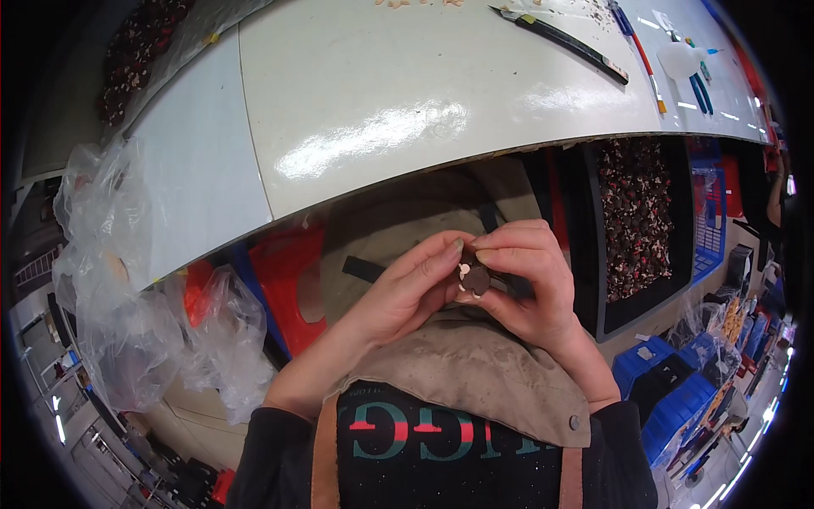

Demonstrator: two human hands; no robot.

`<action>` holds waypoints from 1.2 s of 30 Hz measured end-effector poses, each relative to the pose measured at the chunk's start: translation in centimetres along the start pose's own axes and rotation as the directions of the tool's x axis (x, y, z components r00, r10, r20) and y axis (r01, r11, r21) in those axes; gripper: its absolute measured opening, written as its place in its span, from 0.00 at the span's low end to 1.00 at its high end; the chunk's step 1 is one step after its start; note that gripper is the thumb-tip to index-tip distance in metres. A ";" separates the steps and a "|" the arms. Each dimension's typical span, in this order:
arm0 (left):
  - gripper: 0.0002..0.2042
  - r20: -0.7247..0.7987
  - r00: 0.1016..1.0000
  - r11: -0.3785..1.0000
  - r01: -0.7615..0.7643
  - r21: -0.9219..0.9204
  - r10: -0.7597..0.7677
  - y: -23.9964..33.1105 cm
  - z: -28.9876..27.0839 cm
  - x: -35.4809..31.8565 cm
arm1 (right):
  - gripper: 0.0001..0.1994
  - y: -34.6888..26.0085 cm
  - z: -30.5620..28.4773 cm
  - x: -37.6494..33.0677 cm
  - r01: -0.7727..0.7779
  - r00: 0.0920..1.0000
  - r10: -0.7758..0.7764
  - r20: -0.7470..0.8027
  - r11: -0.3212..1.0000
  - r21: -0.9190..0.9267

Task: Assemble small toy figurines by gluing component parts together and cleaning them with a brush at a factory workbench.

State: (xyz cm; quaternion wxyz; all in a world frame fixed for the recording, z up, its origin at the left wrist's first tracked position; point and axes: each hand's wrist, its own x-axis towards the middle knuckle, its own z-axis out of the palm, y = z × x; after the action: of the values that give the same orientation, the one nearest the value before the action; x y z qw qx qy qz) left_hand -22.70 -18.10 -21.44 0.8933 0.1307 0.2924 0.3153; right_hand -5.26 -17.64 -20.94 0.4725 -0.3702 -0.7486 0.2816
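Note:
A small dark brown piece (479, 280) with pale pink bits on it, its exact kind unclear, is held in front of my apron, below the table's near edge. The fingers of my left hand (415, 280) close on its left side. From the right, the thumb and fingers of my right hand (536, 276) pinch it too. Part of the piece is hidden behind my fingertips. Under my hands lies the brown apron (458, 356).
A white table (356, 93) curves ahead, bearing a black craft knife (568, 49), a red-handled brush (651, 76), a white bottle (680, 59) and blue-handled pliers (701, 93). At right, a black bin (599, 280) holds many small dark pieces (632, 220). Clear plastic bags (119, 288) hang left.

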 end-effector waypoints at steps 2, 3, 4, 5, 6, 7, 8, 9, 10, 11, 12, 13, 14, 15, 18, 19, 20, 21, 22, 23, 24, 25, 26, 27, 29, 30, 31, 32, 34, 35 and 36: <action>0.17 0.019 1.000 1.000 -0.005 0.003 0.005 0.0 -0.2 0.0 | 0.25 0.0 0.0 0.0 -0.001 1.000 0.001 0.001 1.000 0.003; 0.17 0.019 1.000 1.000 -0.005 0.003 0.005 0.0 -0.2 0.0 | 0.25 0.0 0.0 0.0 -0.002 1.000 0.002 0.005 1.000 0.002; 0.18 0.015 1.000 1.000 -0.004 0.002 0.004 0.0 -0.2 0.0 | 0.25 0.0 0.0 0.0 -0.003 1.000 0.003 0.009 1.000 0.001; 0.18 0.011 1.000 1.000 -0.003 0.001 0.003 0.0 -0.2 0.0 | 0.25 0.0 0.0 0.0 -0.003 1.000 0.003 0.009 1.000 0.002; 0.18 0.011 1.000 1.000 -0.003 0.001 0.003 0.0 -0.3 0.0 | 0.25 0.1 0.0 0.1 -0.003 1.000 0.003 0.007 1.000 0.008; 0.18 0.014 1.000 1.000 -0.003 -0.002 0.003 -0.1 -0.3 0.0 | 0.25 0.1 0.1 0.1 -0.003 1.000 0.003 0.005 1.000 0.015; 0.17 0.018 1.000 1.000 -0.002 -0.004 0.002 -0.1 -0.3 0.0 | 0.25 0.1 0.1 0.0 -0.003 1.000 0.003 0.005 1.000 0.016; 0.17 0.017 1.000 1.000 -0.002 -0.004 0.002 -0.1 -0.3 0.0 | 0.24 0.1 0.1 0.0 -0.002 1.000 0.002 0.009 1.000 0.014; 0.17 0.014 1.000 1.000 0.000 -0.004 0.000 -0.1 -0.4 0.0 | 0.24 0.1 0.1 -0.1 -0.001 1.000 0.001 0.013 1.000 0.013; 0.17 0.012 1.000 1.000 0.002 -0.004 -0.002 -0.1 -0.4 0.0 | 0.24 0.1 0.1 -0.1 -0.001 1.000 0.001 0.013 1.000 0.014; 0.17 0.011 1.000 1.000 0.002 -0.005 -0.002 -0.2 -0.4 0.0 | 0.24 0.1 0.2 -0.1 -0.006 1.000 0.005 0.014 1.000 0.018; 0.17 0.020 1.000 1.000 -0.004 -0.004 0.004 -0.2 -0.5 0.0 | 0.24 0.1 0.2 -0.1 -0.010 1.000 0.009 0.013 1.000 0.021; 0.17 0.028 1.000 1.000 -0.009 -0.002 0.009 -0.2 -0.5 0.0 | 0.24 0.0 0.2 -0.1 -0.010 1.000 0.010 0.013 1.000 0.021; 0.17 0.028 1.000 1.000 -0.009 -0.003 0.009 -0.2 -0.5 0.0 | 0.24 0.1 0.2 -0.1 -0.009 1.000 0.008 0.011 1.000 0.021; 0.17 0.020 1.000 1.000 0.002 -0.010 -0.002 -0.2 -0.4 0.0 | 0.24 0.1 0.2 -0.2 -0.006 1.000 0.006 0.011 1.000 0.022; 0.17 0.026 1.000 1.000 -0.005 -0.009 0.005 -0.3 -0.4 0.0 | 0.24 0.1 0.2 -0.2 -0.006 1.000 0.006 0.013 1.000 0.021; 0.17 0.031 0.999 1.000 -0.012 -0.007 0.012 -0.3 -0.5 0.1 | 0.24 0.1 0.2 -0.2 -0.006 1.000 0.006 0.013 1.000 0.022; 0.17 0.031 0.999 1.000 -0.012 -0.007 0.012 -0.4 -0.6 0.1 | 0.24 0.2 0.2 -0.2 -0.004 1.000 0.004 0.014 1.000 0.019; 0.16 0.062 0.998 0.999 -0.014 -0.045 0.017 -0.4 -0.8 0.1 | 0.24 0.2 0.2 -0.3 -0.003 1.000 0.003 0.015 1.000 0.016; 0.16 0.092 0.995 0.996 -0.016 -0.083 0.023 -0.5 -0.9 0.1 | 0.24 0.2 0.2 -0.3 -0.003 1.000 0.003 0.014 1.000 0.015; 0.16 0.093 0.995 0.996 -0.015 -0.083 0.022 -0.5 -0.9 0.2 | 0.24 0.2 0.2 -0.3 -0.003 1.000 0.003 0.009 1.000 0.017; 0.16 0.099 0.995 0.996 -0.020 -0.082 0.028 -0.5 -1.0 0.2 | 0.24 0.2 0.2 -0.4 -0.003 1.000 0.003 0.004 1.000 0.020; 0.16 0.105 0.994 0.996 -0.025 -0.082 0.034 -0.6 -1.0 0.2 | 0.24 0.2 0.2 -0.4 -0.004 1.000 0.004 0.004 1.000 0.021; 0.16 0.105 0.994 0.996 -0.025 -0.082 0.033 -0.5 -0.9 0.2 | 0.24 0.2 0.2 -0.4 -0.005 1.000 0.005 0.007 1.000 0.019; 0.16 0.073 0.997 0.997 -0.018 -0.077 0.024 -0.4 -0.6 0.1 | 0.24 0.2 0.2 -0.4 -0.007 1.000 0.007 0.010 1.000 0.017; 0.16 0.073 0.997 0.997 -0.018 -0.077 0.023 -0.5 -0.7 0.2 | 0.24 0.2 0.2 -0.4 -0.009 1.000 0.009 0.008 1.000 0.022; 0.16 0.084 0.996 0.997 -0.020 -0.069 0.026 -0.5 -0.8 0.2 | 0.24 0.2 0.2 -0.4 -0.010 1.000 0.010 0.007 1.000 0.029; 0.16 0.096 0.995 0.998 -0.023 -0.061 0.029 -0.6 -0.9 0.2 | 0.24 0.2 0.2 -0.4 -0.010 1.000 0.010 0.007 1.000 0.029; 0.17 0.069 0.997 0.999 -0.015 -0.042 0.018 -0.4 -0.5 0.1 | 0.24 0.2 0.2 -0.5 -0.010 1.000 0.009 0.012 1.000 0.024; 0.17 0.042 0.999 1.000 -0.006 -0.023 0.007 -0.4 -0.3 0.1 | 0.24 0.2 0.2 -0.5 -0.010 1.000 0.010 0.013 1.000 0.024; 0.17 0.042 0.999 1.000 -0.006 -0.023 0.007 -0.4 -0.4 0.1 | 0.24 0.2 0.2 -0.5 -0.010 1.000 0.010 0.011 1.000 0.026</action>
State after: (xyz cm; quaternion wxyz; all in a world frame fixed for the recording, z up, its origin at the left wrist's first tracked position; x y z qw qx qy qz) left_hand -22.64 -18.30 -21.96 0.8997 0.1279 0.2694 0.3187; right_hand -5.27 -17.92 -21.42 0.4716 -0.3661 -0.7457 0.2957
